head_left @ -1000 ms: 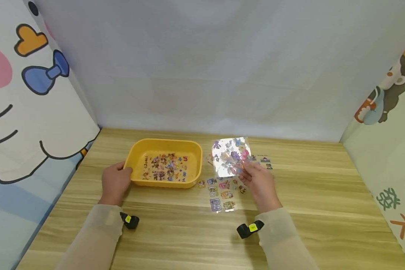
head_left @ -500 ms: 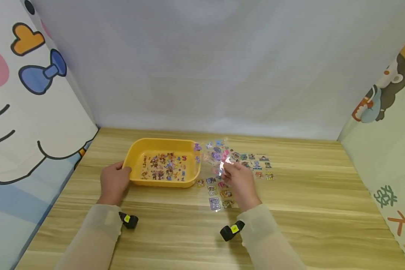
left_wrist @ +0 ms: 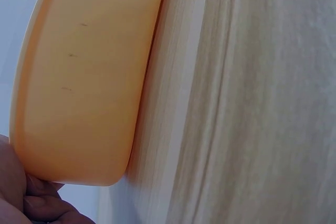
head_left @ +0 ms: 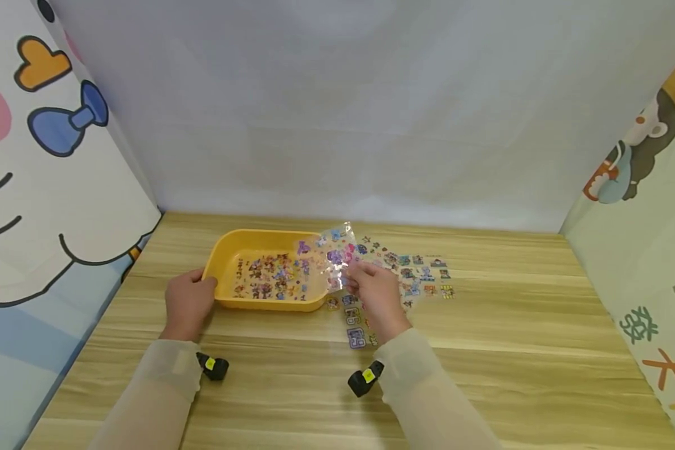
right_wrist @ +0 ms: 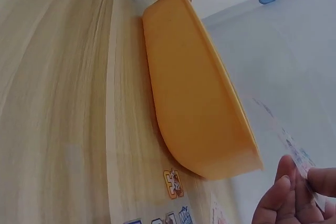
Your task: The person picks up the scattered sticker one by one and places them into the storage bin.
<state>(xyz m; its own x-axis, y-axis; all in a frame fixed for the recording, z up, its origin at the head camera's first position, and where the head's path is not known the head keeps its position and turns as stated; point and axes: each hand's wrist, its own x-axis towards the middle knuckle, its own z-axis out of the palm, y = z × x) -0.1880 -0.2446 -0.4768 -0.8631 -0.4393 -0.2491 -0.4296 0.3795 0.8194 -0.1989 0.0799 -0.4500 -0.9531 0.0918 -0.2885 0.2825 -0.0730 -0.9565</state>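
Observation:
A yellow plastic tray [head_left: 264,305] sits on the wooden table, with sheets of small colourful stickers [head_left: 272,275] lying inside. At its left end my left hand [head_left: 190,304] holds the rim between thumb and fingers. My right hand [head_left: 378,295] pinches a clear sticker sheet [head_left: 333,255] by its lower right corner. The left part of that sheet reaches over the tray's right end, raised above the rim. In the right wrist view the sheet [right_wrist: 296,153] appears nearly edge-on between thumb and fingers [right_wrist: 286,192].
More clear sticker sheets [head_left: 427,275] lie spread on the table right of the tray. Another sheet [head_left: 355,331] lies in front of them, partly hidden by the right hand. A white cloth wall [head_left: 360,125] rises behind the table, with printed cartoon panels on both sides.
My right hand has moved left, carrying the clear sticker sheet from beside the tray to over its right end. The left hand has stayed at the tray's left rim.

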